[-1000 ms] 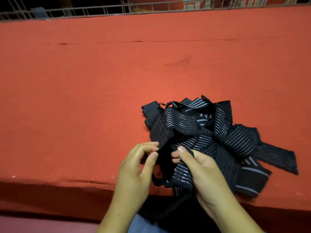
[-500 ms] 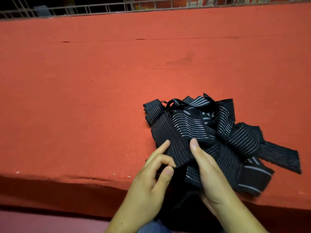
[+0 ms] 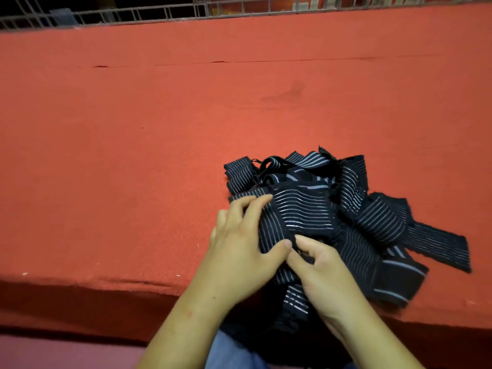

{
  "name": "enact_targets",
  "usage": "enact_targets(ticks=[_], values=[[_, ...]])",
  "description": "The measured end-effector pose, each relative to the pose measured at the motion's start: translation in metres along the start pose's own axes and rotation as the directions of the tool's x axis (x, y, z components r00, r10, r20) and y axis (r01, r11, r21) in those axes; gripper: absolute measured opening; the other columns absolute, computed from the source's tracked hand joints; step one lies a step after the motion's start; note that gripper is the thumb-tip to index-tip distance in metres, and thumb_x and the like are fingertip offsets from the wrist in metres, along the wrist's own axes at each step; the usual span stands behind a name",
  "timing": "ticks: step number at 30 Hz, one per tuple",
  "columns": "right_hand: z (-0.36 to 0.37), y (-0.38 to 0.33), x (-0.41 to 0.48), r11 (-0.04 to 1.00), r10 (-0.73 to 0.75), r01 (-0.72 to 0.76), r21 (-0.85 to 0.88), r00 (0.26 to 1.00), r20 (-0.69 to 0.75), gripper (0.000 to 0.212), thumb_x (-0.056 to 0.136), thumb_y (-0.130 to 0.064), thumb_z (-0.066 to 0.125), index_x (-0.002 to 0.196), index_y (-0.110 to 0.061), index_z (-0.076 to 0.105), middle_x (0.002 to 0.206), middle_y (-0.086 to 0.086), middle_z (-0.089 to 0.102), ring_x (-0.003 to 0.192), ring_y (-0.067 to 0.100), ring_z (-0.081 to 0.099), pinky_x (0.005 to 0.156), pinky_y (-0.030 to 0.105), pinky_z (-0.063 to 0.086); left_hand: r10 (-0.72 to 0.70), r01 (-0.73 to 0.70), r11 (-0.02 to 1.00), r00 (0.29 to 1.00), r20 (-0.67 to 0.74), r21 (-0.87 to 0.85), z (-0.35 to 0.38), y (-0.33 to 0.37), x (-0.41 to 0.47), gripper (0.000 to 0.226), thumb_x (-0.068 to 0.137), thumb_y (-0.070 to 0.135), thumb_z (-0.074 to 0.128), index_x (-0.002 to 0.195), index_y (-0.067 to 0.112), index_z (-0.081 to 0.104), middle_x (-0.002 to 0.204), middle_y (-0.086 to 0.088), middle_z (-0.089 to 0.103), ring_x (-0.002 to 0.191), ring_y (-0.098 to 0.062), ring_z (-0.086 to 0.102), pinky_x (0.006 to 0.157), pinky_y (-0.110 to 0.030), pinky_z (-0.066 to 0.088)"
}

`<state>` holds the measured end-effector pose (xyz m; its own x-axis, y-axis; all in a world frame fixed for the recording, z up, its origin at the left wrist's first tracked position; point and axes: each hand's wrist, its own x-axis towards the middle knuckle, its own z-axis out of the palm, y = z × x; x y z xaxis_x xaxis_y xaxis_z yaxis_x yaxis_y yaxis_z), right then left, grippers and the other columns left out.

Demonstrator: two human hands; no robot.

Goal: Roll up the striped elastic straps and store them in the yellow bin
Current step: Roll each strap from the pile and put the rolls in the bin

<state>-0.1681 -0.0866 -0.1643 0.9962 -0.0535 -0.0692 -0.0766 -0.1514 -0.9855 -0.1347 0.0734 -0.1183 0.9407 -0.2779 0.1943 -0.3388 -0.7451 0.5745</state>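
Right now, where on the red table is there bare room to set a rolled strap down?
Bare: the red table left of the left hand, front edge back to the wire rack, and the band behind the strap pile. Crowded: near right, where the pile and right hand cover the front edge.

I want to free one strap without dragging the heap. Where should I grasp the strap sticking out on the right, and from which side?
Probably pinch the right strap at its free end, from the right: it lies flat on the red cloth, uncovered; the other end runs under the pile.
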Motion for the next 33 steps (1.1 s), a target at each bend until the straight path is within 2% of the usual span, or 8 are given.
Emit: enact_targets(ticks=[3, 5, 8, 11, 15, 20, 29, 33], values=[[0.001, -0.001, -0.001, 0.99, -0.066, 0.063, -0.13, 0.998, -0.016, 0.021, 0.103, -0.008, 0.063, 0.089, -0.017, 0.077, 0.088, -0.008, 0.079, 0.085, 0.0, 0.071, 0.077, 0.022, 0.054, -0.036, 0.031, 0.998, 0.993, 0.112, 0.048, 0.007, 0.01, 0.017, 0.081, 0.085, 0.055, 0.064, 0.154, 0.053, 0.022, 0.161, 0.018, 0.018, 0.143, -0.016, 0.021, 0.121, -0.042, 0.025], [0.003, 0.0, -0.002, 0.989, -0.079, 0.074, -0.129, 0.996, -0.032, 0.019, 0.102, -0.024, 0.067, 0.09, -0.011, 0.075, 0.085, 0.001, 0.078, 0.082, 0.013, 0.073, 0.075, 0.035, 0.057, -0.068, 0.066, 0.998, 0.996, 0.054, 0.022, 0.014, 0.011, 0.025, 0.071, 0.086, 0.053, 0.066, 0.149, 0.053, 0.033, 0.156, 0.018, 0.027, 0.138, -0.016, 0.027, 0.119, -0.043, 0.028], [0.008, -0.001, -0.004, 0.991, -0.066, 0.056, -0.119, 0.995, -0.077, 0.058, 0.09, -0.053, 0.068, 0.082, 0.004, 0.06, 0.074, 0.021, 0.063, 0.062, 0.019, 0.052, 0.06, 0.043, 0.045, -0.117, 0.112, 0.993, 0.982, -0.151, -0.046, 0.022, 0.005, 0.03, 0.029, 0.085, 0.049, 0.071, 0.113, 0.045, 0.065, 0.124, 0.024, 0.048, 0.119, -0.009, 0.038, 0.109, -0.038, 0.036], [0.007, -0.006, -0.006, 0.996, -0.04, 0.036, -0.076, 0.997, -0.063, 0.057, 0.091, -0.056, 0.07, 0.083, 0.0, 0.065, 0.075, 0.014, 0.07, 0.066, 0.022, 0.064, 0.067, 0.04, 0.053, -0.155, 0.117, 0.978, 0.96, -0.231, -0.17, 0.024, -0.003, 0.034, 0.012, 0.086, 0.039, 0.076, 0.079, 0.037, 0.066, 0.109, 0.023, 0.055, 0.113, -0.006, 0.048, 0.104, -0.036, 0.039], [0.005, -0.01, -0.009, 0.998, -0.027, 0.021, -0.063, 0.995, -0.095, 0.057, 0.101, -0.042, 0.064, 0.064, -0.011, 0.035, 0.058, -0.005, 0.034, 0.055, 0.008, 0.034, 0.052, 0.023, 0.031, -0.284, 0.172, 0.901, 0.928, -0.242, -0.399, 0.014, -0.015, 0.039, 0.012, 0.09, 0.028, 0.076, 0.081, 0.032, 0.07, 0.126, 0.012, 0.058, 0.124, -0.001, 0.052, 0.109, -0.024, 0.035], [0.002, -0.008, -0.009, 1.0, -0.02, 0.018, -0.025, 0.998, -0.063, 0.056, 0.106, -0.041, 0.055, 0.069, -0.004, 0.036, 0.068, 0.003, 0.037, 0.064, 0.012, 0.037, 0.062, 0.031, 0.032, -0.356, 0.211, 0.888, 0.879, -0.318, -0.409, 0.014, -0.03, 0.052, 0.011, 0.093, 0.026, 0.073, 0.082, 0.026, 0.069, 0.126, 0.012, 0.054, 0.129, -0.006, 0.046, 0.11, -0.028, 0.032], [-0.008, 0.003, -0.01, 0.998, 0.039, -0.034, 0.05, 0.994, -0.1, 0.046, 0.102, -0.031, 0.066, 0.073, -0.001, 0.048, 0.07, 0.012, 0.045, 0.069, 0.017, 0.045, 0.07, 0.039, 0.037, -0.606, 0.377, 0.731, 0.743, -0.286, -0.569, 0.007, -0.101, 0.074, 0.018, 0.091, 0.036, 0.063, 0.081, 0.022, 0.062, 0.085, 0.001, 0.071, 0.081, -0.021, 0.062, 0.08, -0.044, 0.052], [-0.009, 0.009, -0.007, 0.988, 0.123, -0.114, 0.106, 0.99, -0.074, 0.034, 0.089, -0.048, 0.071, 0.111, -0.023, 0.076, 0.093, 0.003, 0.078, 0.099, 0.012, 0.073, 0.097, 0.047, 0.057, -0.674, 0.446, 0.675, 0.698, -0.243, -0.588, 0.008, -0.13, 0.067, 0.017, 0.097, 0.03, 0.065, 0.083, 0.02, 0.064, 0.087, -0.007, 0.074, 0.08, -0.029, 0.069, 0.079, -0.048, 0.057]])
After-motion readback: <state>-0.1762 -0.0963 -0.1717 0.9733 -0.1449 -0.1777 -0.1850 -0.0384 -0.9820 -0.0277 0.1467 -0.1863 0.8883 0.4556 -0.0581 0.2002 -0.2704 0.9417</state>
